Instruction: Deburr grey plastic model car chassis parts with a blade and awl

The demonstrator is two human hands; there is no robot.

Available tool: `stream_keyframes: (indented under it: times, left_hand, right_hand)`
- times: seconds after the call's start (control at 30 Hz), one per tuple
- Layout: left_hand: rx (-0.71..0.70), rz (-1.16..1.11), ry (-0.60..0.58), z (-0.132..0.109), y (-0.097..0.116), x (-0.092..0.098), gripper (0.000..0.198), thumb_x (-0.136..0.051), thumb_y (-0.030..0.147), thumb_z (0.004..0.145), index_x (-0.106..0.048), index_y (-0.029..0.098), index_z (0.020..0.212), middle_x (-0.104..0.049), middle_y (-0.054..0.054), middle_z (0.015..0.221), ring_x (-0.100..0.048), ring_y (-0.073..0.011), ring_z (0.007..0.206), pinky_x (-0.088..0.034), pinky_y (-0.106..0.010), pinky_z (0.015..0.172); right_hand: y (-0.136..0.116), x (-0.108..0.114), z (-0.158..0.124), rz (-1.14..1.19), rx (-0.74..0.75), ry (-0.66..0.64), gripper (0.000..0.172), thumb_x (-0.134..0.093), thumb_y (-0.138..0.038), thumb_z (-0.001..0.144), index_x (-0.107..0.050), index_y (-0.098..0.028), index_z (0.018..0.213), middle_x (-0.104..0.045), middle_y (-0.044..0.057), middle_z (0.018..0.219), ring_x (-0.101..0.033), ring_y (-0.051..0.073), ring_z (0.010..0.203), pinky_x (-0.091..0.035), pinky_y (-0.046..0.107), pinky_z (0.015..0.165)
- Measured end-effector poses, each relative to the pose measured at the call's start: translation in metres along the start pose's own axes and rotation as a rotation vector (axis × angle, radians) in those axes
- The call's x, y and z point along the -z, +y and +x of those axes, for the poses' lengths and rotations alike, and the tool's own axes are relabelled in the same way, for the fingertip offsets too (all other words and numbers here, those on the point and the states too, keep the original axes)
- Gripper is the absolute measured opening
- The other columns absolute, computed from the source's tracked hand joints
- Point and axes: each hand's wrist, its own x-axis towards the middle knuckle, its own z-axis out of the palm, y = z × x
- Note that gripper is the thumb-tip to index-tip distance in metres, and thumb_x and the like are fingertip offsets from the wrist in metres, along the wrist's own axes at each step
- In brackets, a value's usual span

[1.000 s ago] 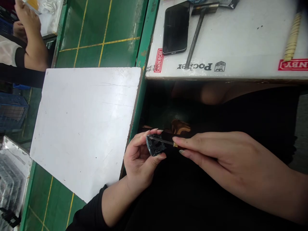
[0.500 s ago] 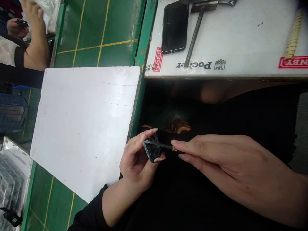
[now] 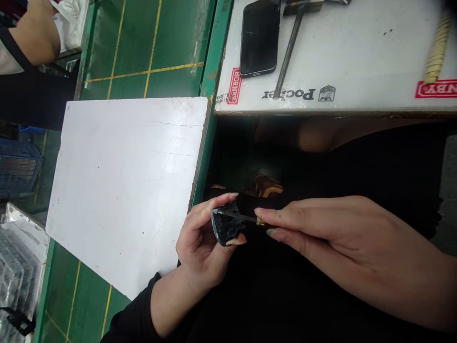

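My left hand grips a small dark plastic part with a shiny curved edge, its fingers on one side and thumb on the other. In my right hand is a thin metal-bladed tool with a brass-coloured collar, pinched between thumb and fingers near the collar. The blade reaches across into the open side of the part; its tip is near the left fingers. Most of the tool's handle is hidden in the right palm. Both hands are above my dark-clothed lap, beside the table edge.
A white board lies on the green table. On a white printed box are a black phone, a hammer and a cream-coloured wrapped handle. Clear plastic trays stand at lower left. Another person's arm shows at upper left.
The dark part has turned slightly in my left hand, showing more of its inner side. The tool stays against it. The other person's arm has moved up and left.
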Motion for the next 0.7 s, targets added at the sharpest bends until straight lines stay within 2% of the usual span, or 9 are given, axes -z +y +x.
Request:
stream_keyframes:
  times: [0.17, 0.37, 0.57, 0.7]
  left_hand:
    - [0.004, -0.02, -0.016, -0.0004, -0.0005, -0.0005, 0.067, -0.101, 0.017, 0.1, -0.074, 0.018, 0.161, -0.083, -0.012, 0.154, -0.085, -0.0295, 0.141, -0.07, -0.047, 0.126]
    - [0.016, -0.047, -0.007, -0.001, -0.0043, -0.0002, 0.066, -0.101, 0.017, 0.099, -0.075, 0.019, 0.16, -0.083, -0.012, 0.154, -0.085, -0.0308, 0.14, -0.07, -0.05, 0.125]
    - [0.005, -0.04, -0.022, -0.0012, -0.0049, 0.0007, 0.066, -0.101, 0.016, 0.099, -0.075, 0.018, 0.159, -0.083, -0.013, 0.153, -0.085, -0.0306, 0.14, -0.071, -0.049, 0.125]
    - [-0.004, -0.024, -0.022, -0.0004, -0.0052, 0.0002, 0.066, -0.101, 0.016, 0.099, -0.075, 0.018, 0.159, -0.083, -0.014, 0.153, -0.085, -0.0307, 0.139, -0.07, -0.05, 0.125]
  right_hand:
    - [0.0026, 0.0074, 0.0039, 0.032, -0.068, -0.069, 0.031, -0.069, -0.022, 0.12, -0.091, -0.029, 0.141, -0.096, -0.002, 0.118, -0.092, 0.015, 0.096, -0.072, 0.016, 0.087]
    - [0.0009, 0.0017, -0.0026, -0.047, -0.018, 0.014, 0.036, -0.067, -0.017, 0.12, -0.088, -0.027, 0.148, -0.091, -0.002, 0.099, -0.086, 0.012, 0.08, -0.071, 0.017, 0.084]
    - [0.0029, 0.0051, 0.0017, 0.022, -0.097, -0.064, 0.031, -0.07, -0.023, 0.12, -0.092, -0.029, 0.139, -0.096, -0.001, 0.116, -0.092, 0.015, 0.093, -0.072, 0.018, 0.083]
    - [0.0023, 0.0015, -0.0018, -0.026, -0.048, 0.003, 0.036, -0.068, -0.018, 0.119, -0.09, -0.029, 0.146, -0.092, -0.002, 0.101, -0.087, 0.013, 0.081, -0.07, 0.018, 0.081]
